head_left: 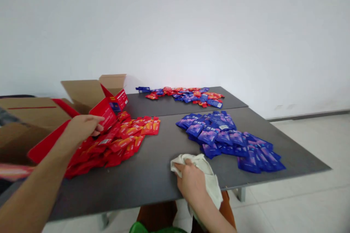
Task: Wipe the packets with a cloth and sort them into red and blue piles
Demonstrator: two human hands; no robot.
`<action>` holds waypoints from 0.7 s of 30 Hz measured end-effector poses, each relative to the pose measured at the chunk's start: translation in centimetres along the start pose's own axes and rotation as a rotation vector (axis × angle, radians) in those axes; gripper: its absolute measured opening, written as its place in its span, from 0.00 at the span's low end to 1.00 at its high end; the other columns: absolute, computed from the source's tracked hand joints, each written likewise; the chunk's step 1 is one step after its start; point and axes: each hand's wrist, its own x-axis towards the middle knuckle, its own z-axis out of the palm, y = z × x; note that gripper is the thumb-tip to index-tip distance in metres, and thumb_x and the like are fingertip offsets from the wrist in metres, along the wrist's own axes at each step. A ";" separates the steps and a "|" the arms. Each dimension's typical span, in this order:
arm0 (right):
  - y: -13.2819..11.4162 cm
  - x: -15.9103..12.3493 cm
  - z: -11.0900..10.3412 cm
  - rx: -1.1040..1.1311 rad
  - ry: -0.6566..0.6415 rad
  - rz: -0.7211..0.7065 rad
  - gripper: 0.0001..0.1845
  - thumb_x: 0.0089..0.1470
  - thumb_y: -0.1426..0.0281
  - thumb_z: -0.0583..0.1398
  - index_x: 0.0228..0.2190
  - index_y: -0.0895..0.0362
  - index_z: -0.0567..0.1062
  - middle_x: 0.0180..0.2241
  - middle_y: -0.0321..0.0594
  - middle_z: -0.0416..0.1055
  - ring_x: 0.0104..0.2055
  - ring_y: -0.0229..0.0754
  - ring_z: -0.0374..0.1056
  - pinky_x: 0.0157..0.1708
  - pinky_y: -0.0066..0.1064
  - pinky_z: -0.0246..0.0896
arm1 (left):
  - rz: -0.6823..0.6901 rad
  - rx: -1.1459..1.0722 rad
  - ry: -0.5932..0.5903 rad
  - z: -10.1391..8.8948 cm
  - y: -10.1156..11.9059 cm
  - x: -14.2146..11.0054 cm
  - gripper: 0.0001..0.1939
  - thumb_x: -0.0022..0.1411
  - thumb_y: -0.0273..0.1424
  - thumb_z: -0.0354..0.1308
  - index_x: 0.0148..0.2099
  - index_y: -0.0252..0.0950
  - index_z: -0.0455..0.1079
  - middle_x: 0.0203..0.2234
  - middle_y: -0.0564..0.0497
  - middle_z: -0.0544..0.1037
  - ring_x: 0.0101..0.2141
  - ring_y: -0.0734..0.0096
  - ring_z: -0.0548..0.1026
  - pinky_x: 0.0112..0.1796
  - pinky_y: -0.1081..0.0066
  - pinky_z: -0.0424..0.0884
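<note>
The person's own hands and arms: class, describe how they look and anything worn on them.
The left hand and right hand are bare, without gloves; no watch or bracelet shows at either wrist. The left forearm and right forearm are bare too, widening from the wrist, with no sleeve, cable or clear marking in view.

soft, even light is brightening the wall [175, 25] beyond the far edge of the table [165, 149]; blur is smearing a red strip [15, 171] by its near left corner; wide-angle distortion is stretching its near right corner.
</note>
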 end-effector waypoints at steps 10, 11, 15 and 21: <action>-2.4 2.3 -0.7 0.012 -0.243 -0.358 0.16 0.50 0.61 0.61 0.43 0.38 0.76 0.31 0.31 0.75 0.31 0.40 0.70 0.29 0.27 0.64 | 0.667 0.479 -0.061 13.7 10.3 -3.0 0.16 0.61 0.36 0.45 0.42 0.46 0.73 0.34 0.53 0.81 0.34 0.62 0.77 0.35 0.67 0.67; -2.4 2.3 -0.4 0.011 -0.230 -0.350 0.17 0.50 0.62 0.61 0.43 0.37 0.76 0.31 0.32 0.75 0.30 0.40 0.70 0.28 0.27 0.64 | 0.693 0.407 -0.100 15.3 11.3 -2.7 0.15 0.60 0.35 0.46 0.42 0.45 0.74 0.34 0.52 0.81 0.34 0.62 0.77 0.34 0.68 0.67; -2.7 2.2 1.9 -0.100 -0.243 -0.293 0.10 0.50 0.65 0.61 0.36 0.45 0.79 0.31 0.38 0.73 0.29 0.44 0.70 0.24 0.30 0.64 | 0.691 0.143 -0.155 22.0 15.1 0.1 0.15 0.59 0.34 0.47 0.41 0.43 0.75 0.34 0.49 0.81 0.36 0.62 0.77 0.35 0.69 0.67; -0.8 3.0 4.3 -0.029 -0.155 -0.240 0.12 0.53 0.60 0.62 0.41 0.38 0.78 0.30 0.33 0.71 0.25 0.37 0.67 0.24 0.26 0.63 | 0.408 0.121 -0.049 30.6 20.9 5.5 0.18 0.59 0.36 0.48 0.45 0.37 0.75 0.44 0.38 0.76 0.46 0.50 0.71 0.41 0.60 0.67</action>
